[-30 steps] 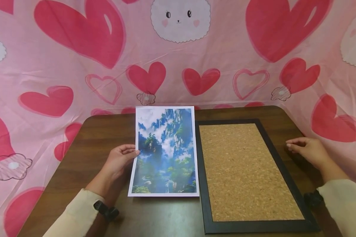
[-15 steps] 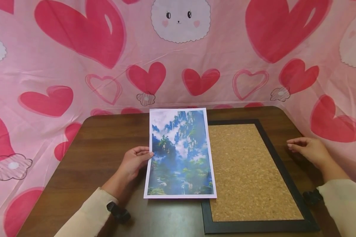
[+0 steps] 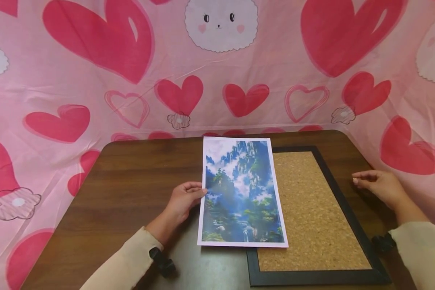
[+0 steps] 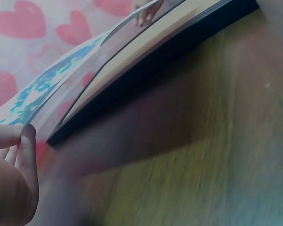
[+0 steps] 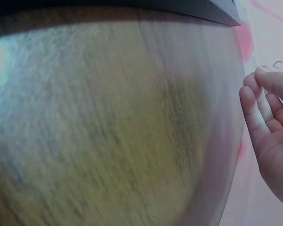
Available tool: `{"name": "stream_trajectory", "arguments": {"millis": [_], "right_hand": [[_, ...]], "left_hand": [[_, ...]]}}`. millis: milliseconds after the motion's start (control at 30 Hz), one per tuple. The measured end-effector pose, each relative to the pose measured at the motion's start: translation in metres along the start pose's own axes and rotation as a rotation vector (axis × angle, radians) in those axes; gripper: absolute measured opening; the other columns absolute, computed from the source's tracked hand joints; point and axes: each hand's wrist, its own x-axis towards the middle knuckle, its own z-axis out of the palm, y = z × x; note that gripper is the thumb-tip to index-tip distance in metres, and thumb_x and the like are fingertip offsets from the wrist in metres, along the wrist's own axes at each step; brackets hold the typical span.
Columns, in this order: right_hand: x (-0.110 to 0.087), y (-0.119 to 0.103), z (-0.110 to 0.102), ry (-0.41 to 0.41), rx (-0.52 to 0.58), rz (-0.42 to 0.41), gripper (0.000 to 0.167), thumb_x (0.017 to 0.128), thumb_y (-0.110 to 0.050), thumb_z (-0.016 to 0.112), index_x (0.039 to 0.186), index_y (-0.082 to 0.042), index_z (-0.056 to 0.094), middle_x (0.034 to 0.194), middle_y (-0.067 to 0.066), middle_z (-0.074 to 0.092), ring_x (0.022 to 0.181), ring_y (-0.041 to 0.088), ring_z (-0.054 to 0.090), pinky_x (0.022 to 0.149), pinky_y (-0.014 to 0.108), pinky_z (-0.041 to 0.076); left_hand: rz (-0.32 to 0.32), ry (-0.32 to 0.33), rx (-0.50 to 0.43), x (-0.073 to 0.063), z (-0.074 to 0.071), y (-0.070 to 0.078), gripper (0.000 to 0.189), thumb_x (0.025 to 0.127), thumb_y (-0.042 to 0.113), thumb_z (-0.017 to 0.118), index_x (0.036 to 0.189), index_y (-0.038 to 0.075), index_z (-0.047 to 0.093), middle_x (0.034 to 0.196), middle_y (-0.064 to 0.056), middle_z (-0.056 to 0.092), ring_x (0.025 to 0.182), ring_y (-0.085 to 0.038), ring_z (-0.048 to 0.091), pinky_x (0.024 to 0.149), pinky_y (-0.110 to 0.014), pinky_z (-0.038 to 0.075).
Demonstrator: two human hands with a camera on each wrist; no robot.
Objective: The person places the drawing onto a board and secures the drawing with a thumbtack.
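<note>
My left hand (image 3: 184, 203) pinches a printed landscape picture (image 3: 243, 193) by its left edge, thumb on the front. The paper shows blue mountains, mist and trees inside a white border. It is raised above the table, its right part in front of a cork board (image 3: 319, 213) with a black frame (image 3: 311, 278). In the left wrist view the picture (image 4: 54, 82) bows, apart from the board. My right hand (image 3: 380, 187) hovers right of the board, fingers loosely bent, thumb near the index fingertip. A small bright spot shows at its fingertips; no held thing is discernible.
Under everything is a dark brown wooden table (image 3: 137, 173) with rounded far corners. A pink cloth (image 3: 275, 60) printed with hearts hangs behind and at both sides, close to the table's edges. Black cameras (image 3: 162, 262) are strapped to both wrists.
My left hand has moved right with the picture, which now covers the left part of the cork board. The right hand and the board have stayed in place.
</note>
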Motion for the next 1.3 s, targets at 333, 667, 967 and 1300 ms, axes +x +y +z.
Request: {"name": "stream_trajectory", "arguments": {"millis": [333,667,967,1300], "right_hand": [[0.002,0.0,0.001,-0.026,0.029,0.007,0.048,0.093,-0.028,0.067,0.118,0.012,0.06,0.082,-0.004,0.073,0.07,-0.004,0.063,0.062,0.009,0.047],[0.006,0.0,0.0,-0.027,0.079,-0.054,0.044,0.096,-0.02,0.064,0.117,0.017,0.057,0.081,-0.015,0.071,0.071,-0.004,0.064,0.064,0.005,0.046],[0.009,-0.005,0.001,-0.031,0.083,-0.073,0.045,0.097,-0.02,0.063,0.119,0.018,0.056,0.082,-0.013,0.071,0.072,-0.004,0.065,0.065,0.006,0.046],[0.009,-0.005,0.001,-0.02,0.077,-0.078,0.046,0.098,-0.02,0.061,0.12,0.02,0.054,0.082,-0.013,0.071,0.071,-0.005,0.064,0.066,0.004,0.045]], "left_hand": [[-0.011,-0.06,0.05,-0.007,0.03,-0.008,0.023,0.083,-0.002,0.074,0.104,-0.005,0.066,0.084,-0.007,0.069,0.073,-0.016,0.067,0.073,-0.033,0.058],[-0.014,-0.097,0.068,-0.01,0.061,-0.014,0.028,0.083,0.001,0.076,0.108,-0.006,0.066,0.086,-0.007,0.069,0.076,-0.015,0.068,0.073,-0.033,0.058],[-0.002,-0.069,0.052,-0.012,0.092,-0.026,0.024,0.08,0.001,0.078,0.1,-0.004,0.067,0.082,-0.009,0.07,0.073,-0.017,0.068,0.073,-0.036,0.058],[-0.005,-0.045,0.11,-0.023,0.118,-0.037,0.017,0.077,0.002,0.081,0.089,0.0,0.069,0.075,-0.007,0.07,0.062,-0.015,0.065,0.061,-0.032,0.058]]}}
